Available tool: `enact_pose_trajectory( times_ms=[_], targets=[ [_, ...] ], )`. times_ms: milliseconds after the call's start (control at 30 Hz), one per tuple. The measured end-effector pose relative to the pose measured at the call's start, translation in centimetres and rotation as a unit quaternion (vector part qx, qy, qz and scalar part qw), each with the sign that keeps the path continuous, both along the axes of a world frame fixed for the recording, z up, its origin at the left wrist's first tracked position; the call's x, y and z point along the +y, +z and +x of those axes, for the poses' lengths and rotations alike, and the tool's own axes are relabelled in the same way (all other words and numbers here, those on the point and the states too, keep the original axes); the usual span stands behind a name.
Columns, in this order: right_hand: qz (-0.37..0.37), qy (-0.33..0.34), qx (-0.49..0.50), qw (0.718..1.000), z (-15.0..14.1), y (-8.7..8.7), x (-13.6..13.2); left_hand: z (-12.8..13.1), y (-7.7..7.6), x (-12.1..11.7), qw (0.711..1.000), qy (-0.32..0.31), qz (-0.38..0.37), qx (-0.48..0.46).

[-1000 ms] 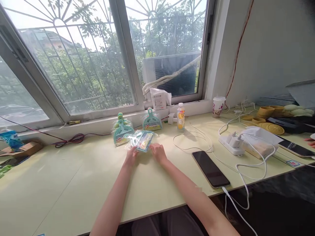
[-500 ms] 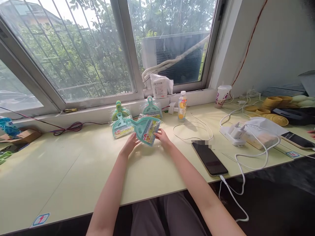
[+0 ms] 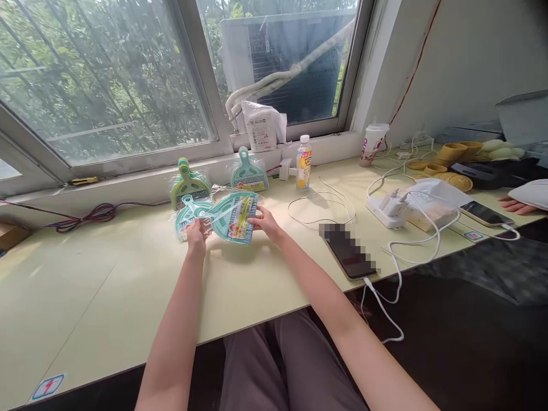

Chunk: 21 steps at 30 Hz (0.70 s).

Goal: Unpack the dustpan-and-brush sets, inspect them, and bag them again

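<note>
The left hand (image 3: pixel 196 235) has shifted from the lower edge of the wrapped dustpan (image 3: pixel 222 220) to its handle, while the right hand (image 3: pixel 266 221) stays on the brush end. The grip now grasps it from both ends, probably steadier to turn. It appears raised above the table (image 3: pixel 128 279), near the frame's centre, handle pointing left.

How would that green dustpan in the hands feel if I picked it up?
The dustpan would probably feel stiff, because it doesn't sag between the left hand and the right hand. It might be slippery, since shiny clear wrap covers it. It's likely light: the right hand has just its fingers at one edge.
</note>
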State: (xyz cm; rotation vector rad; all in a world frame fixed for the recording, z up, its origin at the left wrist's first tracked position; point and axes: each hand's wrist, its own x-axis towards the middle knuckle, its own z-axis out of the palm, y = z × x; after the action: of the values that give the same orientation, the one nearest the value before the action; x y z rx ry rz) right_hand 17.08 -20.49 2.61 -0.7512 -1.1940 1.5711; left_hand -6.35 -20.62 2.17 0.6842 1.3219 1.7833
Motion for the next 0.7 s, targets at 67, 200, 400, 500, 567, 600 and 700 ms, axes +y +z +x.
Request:
enact_pose_trajectory(
  times_ms=[67,200,400,500,567,600,700],
  targets=[
    [0.004,-0.003,0.001,1.000,0.2,0.2,0.0,-0.3,0.1,0.0,0.998,0.018,-0.013,0.053],
    [0.009,0.006,-0.011,1.000,1.1,0.3,0.2,-1.0,0.9,-1.0,0.941,0.143,0.047,0.303],
    [0.021,0.063,-0.051,0.996,1.2,0.4,-0.1,-1.6,1.3,-1.5,0.899,0.052,0.005,0.434],
    [0.014,0.063,-0.060,0.996,1.0,0.3,-0.3,-1.9,0.8,-1.0,0.942,0.021,0.001,0.334],
    [0.012,0.058,-0.056,0.997,1.1,0.3,-0.2,-2.3,0.7,-0.8,0.957,0.037,0.009,0.287],
    [0.012,0.054,-0.052,0.997,1.2,0.3,-0.2,-2.7,0.7,-0.9,0.958,0.066,0.008,0.279],
    [0.016,0.027,-0.031,0.999,1.7,0.3,0.2,-4.1,1.2,-1.6,0.923,0.218,-0.040,0.314]
  ],
)
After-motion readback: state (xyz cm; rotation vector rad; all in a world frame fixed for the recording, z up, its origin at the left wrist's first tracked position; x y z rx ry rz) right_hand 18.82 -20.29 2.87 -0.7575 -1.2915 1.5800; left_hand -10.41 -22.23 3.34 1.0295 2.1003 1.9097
